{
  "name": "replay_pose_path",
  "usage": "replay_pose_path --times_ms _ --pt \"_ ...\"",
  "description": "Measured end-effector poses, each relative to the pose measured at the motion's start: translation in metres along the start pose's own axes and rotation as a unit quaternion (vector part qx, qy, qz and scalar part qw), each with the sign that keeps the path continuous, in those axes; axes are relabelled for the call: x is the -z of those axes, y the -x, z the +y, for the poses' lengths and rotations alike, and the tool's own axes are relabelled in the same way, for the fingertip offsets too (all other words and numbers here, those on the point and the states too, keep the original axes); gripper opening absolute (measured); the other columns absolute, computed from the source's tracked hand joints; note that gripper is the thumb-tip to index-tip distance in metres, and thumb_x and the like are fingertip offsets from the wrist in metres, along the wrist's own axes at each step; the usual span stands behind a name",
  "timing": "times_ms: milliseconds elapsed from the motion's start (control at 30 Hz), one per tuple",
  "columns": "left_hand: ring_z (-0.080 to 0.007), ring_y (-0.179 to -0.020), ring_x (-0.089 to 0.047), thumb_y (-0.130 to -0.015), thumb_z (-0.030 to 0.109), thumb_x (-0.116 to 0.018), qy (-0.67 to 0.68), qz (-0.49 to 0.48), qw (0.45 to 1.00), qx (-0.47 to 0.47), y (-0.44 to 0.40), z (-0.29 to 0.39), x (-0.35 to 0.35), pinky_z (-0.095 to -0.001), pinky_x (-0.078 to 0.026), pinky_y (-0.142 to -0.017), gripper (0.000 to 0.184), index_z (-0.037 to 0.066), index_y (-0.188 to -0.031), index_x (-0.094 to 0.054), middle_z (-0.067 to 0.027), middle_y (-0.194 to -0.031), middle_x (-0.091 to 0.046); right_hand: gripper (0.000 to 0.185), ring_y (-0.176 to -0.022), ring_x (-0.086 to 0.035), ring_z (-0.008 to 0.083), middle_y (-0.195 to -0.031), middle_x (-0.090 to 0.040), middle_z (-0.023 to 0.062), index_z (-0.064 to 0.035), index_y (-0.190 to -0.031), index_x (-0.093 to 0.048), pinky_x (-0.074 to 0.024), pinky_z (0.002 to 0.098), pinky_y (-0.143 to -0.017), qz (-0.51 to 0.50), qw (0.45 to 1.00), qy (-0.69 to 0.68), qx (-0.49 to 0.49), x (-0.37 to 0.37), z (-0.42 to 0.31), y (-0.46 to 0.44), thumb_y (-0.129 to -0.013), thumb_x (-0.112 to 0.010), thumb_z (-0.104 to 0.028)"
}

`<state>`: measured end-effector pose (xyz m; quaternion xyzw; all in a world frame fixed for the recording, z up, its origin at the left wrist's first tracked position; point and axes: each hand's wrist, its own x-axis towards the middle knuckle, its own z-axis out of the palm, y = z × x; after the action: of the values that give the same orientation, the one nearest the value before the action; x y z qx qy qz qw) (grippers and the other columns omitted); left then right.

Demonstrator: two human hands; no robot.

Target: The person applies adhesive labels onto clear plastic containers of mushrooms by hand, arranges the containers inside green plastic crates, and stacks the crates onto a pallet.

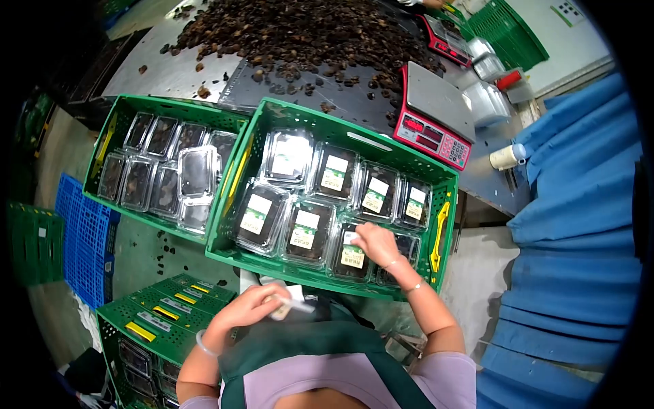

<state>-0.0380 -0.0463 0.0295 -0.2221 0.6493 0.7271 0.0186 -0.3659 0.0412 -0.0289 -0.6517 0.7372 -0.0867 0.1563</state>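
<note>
From the head view, we look down at a big green crate [293, 114] that sits near our body. In it we see clear boxes [318, 251] in two rows of four, with dark stuff inside. Most of them wear a white and green label on top. One back box shines so much that we cannot read its top.

Our right hand [377, 244] is over the front row. Its fingers are curled close together at the white top part of the label [352, 258] on the third box from the left. We cannot tell if they pinch that label or just press on it. The hand hides part of the last box in that row.

Our left hand [255, 305] is just outside the crate, near our apron [306, 347]. Its fingers are bent around some white paper [294, 298], which looks blurry.

On the left, a second crate [150, 219] stands beside the first and holds more clear boxes, with one lying on top of others. Past the crates, a heap of dark bits [293, 37] lies on the table [167, 71]. A red scale [439, 105] stands at the right of the heap.
</note>
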Motion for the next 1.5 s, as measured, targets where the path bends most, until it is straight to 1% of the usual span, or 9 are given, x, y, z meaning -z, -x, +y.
replay_pose_path --times_ms 67,200,367,600,733,933,1033,1333,1500 --pt "-0.0188 -0.087 -0.059 -0.089 0.011 -0.051 -0.134 0.064 0.96 -0.236 -0.006 -0.007 -0.002 -0.0298 -0.045 -0.078 0.013 0.0 -0.087 -0.059 -0.0106 -0.101 -0.061 0.034 -0.073 -0.059 0.0286 -0.077 -0.055 0.0081 -0.0093 -0.083 -0.052 -0.0448 0.0408 -0.059 -0.044 0.997 0.062 -0.01 -0.04 0.019 0.009 -0.068 -0.071 -0.033" --pt "-0.0206 -0.093 -0.06 -0.086 0.008 -0.055 -0.036 0.13 0.991 0.002 0.0 -0.005 -0.017 -0.0271 -0.045 -0.081 0.014 -0.001 -0.096 -0.06 -0.0109 -0.107 -0.06 0.053 -0.072 -0.059 0.027 -0.082 -0.053 0.008 -0.0091 -0.103 -0.051 -0.0426 0.0379 -0.063 0.092 0.988 0.119 -0.019 -0.017 -0.01 0.007 -0.064 -0.073 -0.035" --pt "-0.0125 -0.076 -0.061 -0.085 0.009 -0.058 -0.025 0.195 0.977 -0.081 -0.032 0.002 -0.036 -0.0262 -0.047 -0.068 0.02 0.002 -0.102 -0.061 -0.0095 -0.084 -0.066 0.023 -0.065 -0.06 0.0235 -0.076 -0.059 0.0086 -0.0055 -0.085 -0.062 -0.0472 0.0322 -0.059 -0.044 0.918 -0.39 0.059 0.024 -0.102 0.036 -0.076 -0.069 -0.026" --pt "-0.0352 -0.064 -0.06 -0.082 0.015 -0.059 -0.271 0.058 0.961 0.004 -0.034 0.011 -0.028 -0.04 -0.047 -0.058 0.025 0.012 -0.107 -0.056 -0.0165 -0.073 -0.063 0.016 -0.072 -0.059 0.0347 -0.08 -0.06 0.0162 -0.0051 -0.085 -0.06 -0.0465 0.0406 -0.063 0.162 0.948 -0.224 -0.158 0.047 -0.035 0.031 -0.084 -0.053 -0.019" --pt "-0.0303 -0.082 -0.062 -0.083 0.011 -0.057 -0.181 -0.029 0.983 -0.01 -0.012 0.007 -0.003 -0.0359 -0.049 -0.071 0.016 0.008 -0.099 -0.059 -0.0116 -0.095 -0.064 0.024 -0.083 -0.059 0.0323 -0.089 -0.062 0.0133 -0.008 -0.092 -0.061 -0.0461 0.0419 -0.069 0.029 0.989 0.055 -0.136 0.028 0.079 0.06 -0.073 -0.065 -0.024" --pt "-0.0251 -0.106 -0.053 -0.084 0.014 -0.06 -0.12 0.192 0.962 -0.155 0.031 -0.019 0.021 -0.0342 -0.041 -0.09 0.021 0.001 -0.101 -0.058 -0.0116 -0.118 -0.056 0.065 -0.08 -0.061 0.0385 -0.094 -0.062 0.0191 -0.0046 -0.1 -0.052 -0.0484 0.0445 -0.067 -0.106 0.934 0.176 -0.293 -0.007 0.113 0.07 -0.054 -0.081 -0.039" --pt "-0.0084 -0.094 -0.053 -0.088 0.012 -0.056 0.222 0.322 0.92 -0.035 0.066 -0.025 0.035 -0.026 -0.045 -0.08 0.021 0.0 -0.105 -0.057 -0.0027 -0.105 -0.057 0.067 -0.078 -0.061 0.0366 -0.095 -0.06 0.0167 -0.0055 -0.108 -0.051 -0.0488 0.0427 -0.066 0.016 0.968 0.167 -0.186 0.026 0.086 0.023 -0.055 -0.082 -0.032" --pt "-0.0062 -0.06 -0.04 -0.084 0.019 -0.059 0.023 0.714 0.699 -0.034 0.202 -0.036 0.185 -0.0227 -0.033 -0.053 0.024 0.006 -0.068 -0.048 0.0026 -0.064 -0.045 0.035 -0.079 -0.06 0.0292 -0.09 -0.06 0.0123 -0.0057 -0.099 -0.058 -0.0477 0.0352 -0.069 0.094 0.951 -0.143 0.259 0.043 -0.192 -0.238 -0.073 -0.07 -0.026" --pt "-0.0087 -0.059 -0.038 -0.08 0.02 -0.063 -0.107 0.759 0.642 -0.011 0.222 -0.064 0.31 -0.0262 -0.034 -0.053 0.029 0.004 -0.066 -0.044 -0.0009 -0.058 -0.042 0.044 -0.089 -0.058 0.0302 -0.103 -0.058 0.0118 -0.0111 -0.107 -0.058 -0.0474 0.0389 -0.076 0.037 0.976 -0.096 0.191 -0.084 -0.267 -0.387 -0.079 -0.06 -0.045"
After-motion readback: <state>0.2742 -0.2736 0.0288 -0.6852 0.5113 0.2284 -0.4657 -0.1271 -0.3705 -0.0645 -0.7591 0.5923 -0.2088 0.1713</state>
